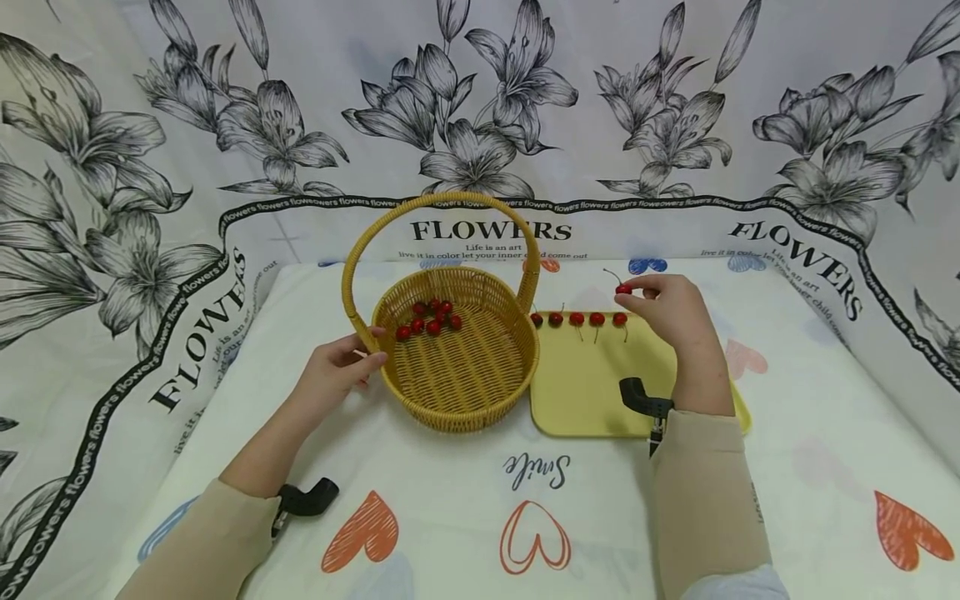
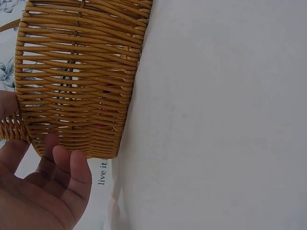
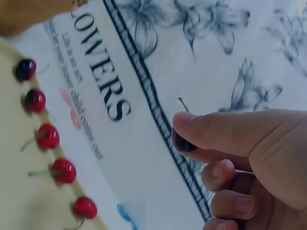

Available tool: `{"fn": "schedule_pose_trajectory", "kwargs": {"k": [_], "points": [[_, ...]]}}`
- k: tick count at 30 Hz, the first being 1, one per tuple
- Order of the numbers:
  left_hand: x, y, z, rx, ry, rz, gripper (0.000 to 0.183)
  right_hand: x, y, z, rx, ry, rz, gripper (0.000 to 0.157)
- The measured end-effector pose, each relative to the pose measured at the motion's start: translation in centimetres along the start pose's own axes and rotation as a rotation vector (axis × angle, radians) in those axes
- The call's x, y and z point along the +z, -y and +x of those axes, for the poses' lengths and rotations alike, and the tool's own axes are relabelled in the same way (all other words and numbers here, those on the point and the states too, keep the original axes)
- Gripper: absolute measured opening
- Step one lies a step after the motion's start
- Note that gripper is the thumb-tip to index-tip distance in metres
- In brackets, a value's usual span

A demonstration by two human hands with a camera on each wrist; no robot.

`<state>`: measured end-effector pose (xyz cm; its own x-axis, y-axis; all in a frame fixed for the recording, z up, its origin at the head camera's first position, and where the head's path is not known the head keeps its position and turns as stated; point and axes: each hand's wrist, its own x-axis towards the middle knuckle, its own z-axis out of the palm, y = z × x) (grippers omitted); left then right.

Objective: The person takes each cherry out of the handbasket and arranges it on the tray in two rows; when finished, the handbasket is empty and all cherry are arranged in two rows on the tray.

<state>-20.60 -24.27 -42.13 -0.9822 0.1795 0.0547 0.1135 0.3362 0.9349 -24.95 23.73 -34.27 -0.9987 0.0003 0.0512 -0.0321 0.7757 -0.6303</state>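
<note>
Between thumb and forefinger, my right hand (image 1: pixel 670 312) pinches a dark red cherry (image 3: pixel 182 142) by its body, stem pointing up, above the far side of the yellow tray (image 1: pixel 592 400). Along that tray's far edge lies a row of several cherries (image 1: pixel 577 319) with stems. My left hand (image 1: pixel 337 371) grips the woven basket (image 1: pixel 461 417) at its left rim, where the handle (image 1: pixel 356 275) joins; its other fingers curve near the outer wall in the left wrist view. Inside the basket, several red cherries (image 1: pixel 433 327) are clustered toward the far left.
The basket stands just left of the tray, its right side close against the tray's edge. Under both is a white cloth (image 1: pixel 435 517) printed with hearts and lettering. A flower-printed curtain (image 1: pixel 480 100) rises behind. A black camera mount (image 1: pixel 307 498) sits at each wrist.
</note>
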Motion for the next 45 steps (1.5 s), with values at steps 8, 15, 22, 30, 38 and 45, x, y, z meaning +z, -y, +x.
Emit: {"fn": "schedule_pose_trajectory", "kwargs": {"k": [8,15,22,30,38,45], "points": [[0.3,-0.2,0.5,0.018,0.008,-0.013,0.044,0.4,-5.0,1.1,0.144,-0.038,-0.027,0.050],[0.6,-0.1,0.5,0.005,0.005,-0.020,0.043,1.9,-8.0,1.7,0.225,-0.045,-0.014,0.048],[0.6,0.0,0.3,0.011,0.008,-0.024,0.044,3.3,-8.9,1.7,0.285,-0.037,-0.042,0.049],[0.4,0.3,0.3,0.020,0.004,-0.024,0.043,4.0,-8.6,2.1,0.336,-0.056,-0.068,0.050],[0.1,0.5,0.3,0.028,0.005,-0.021,0.044,3.9,-8.2,2.1,0.351,-0.066,-0.029,0.052],[-0.1,0.3,0.1,0.022,-0.005,-0.012,0.044,3.4,-7.9,2.1,0.340,-0.078,0.000,0.051]]}}
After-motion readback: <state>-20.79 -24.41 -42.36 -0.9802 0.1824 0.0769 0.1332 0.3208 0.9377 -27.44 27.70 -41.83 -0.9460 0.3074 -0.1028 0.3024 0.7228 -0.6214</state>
